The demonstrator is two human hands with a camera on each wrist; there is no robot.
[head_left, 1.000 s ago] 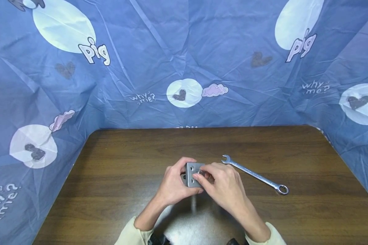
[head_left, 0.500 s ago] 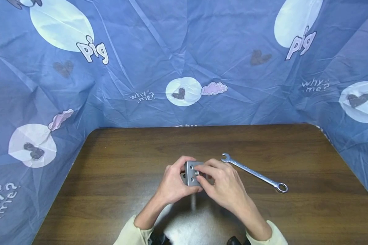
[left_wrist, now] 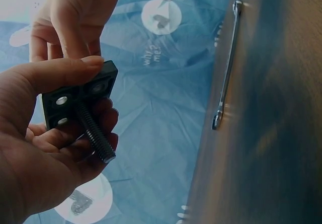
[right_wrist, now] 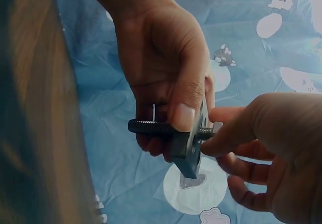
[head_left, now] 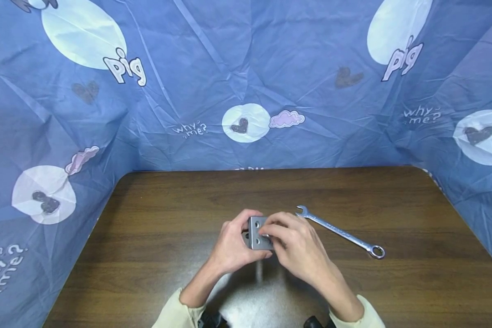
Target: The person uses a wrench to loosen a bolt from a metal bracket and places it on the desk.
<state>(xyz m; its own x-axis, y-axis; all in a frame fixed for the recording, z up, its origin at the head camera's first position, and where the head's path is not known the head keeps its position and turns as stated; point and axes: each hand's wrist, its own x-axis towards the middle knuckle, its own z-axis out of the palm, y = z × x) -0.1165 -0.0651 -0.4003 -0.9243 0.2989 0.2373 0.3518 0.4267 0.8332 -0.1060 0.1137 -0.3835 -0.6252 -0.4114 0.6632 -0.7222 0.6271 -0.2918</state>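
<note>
From where I stand, the bolt (left_wrist: 94,132) is already through the holed metal plate (head_left: 253,233), its threaded end jutting well out on one side. On the other side the head stands off from the face with thread showing between, so I'd judge it partway in, with seating it flush left to do. The left hand (head_left: 231,248) grips the plate by its edges; the right hand (head_left: 305,246) pinches the bolt near its head. Both work above the desk (head_left: 168,214), about midway between its left and right edges. The wrench (head_left: 340,233) lies untouched on the wood, one end pointing towards the far edge, the other slanting towards the right edge.

There's room from the left hand to the left edge, and more up to the far edge, where blue cloth (head_left: 160,136) rises. On the right, the wrench lies just beside the right hand, so swinging wide there could nudge it. The near edge is out of view.
</note>
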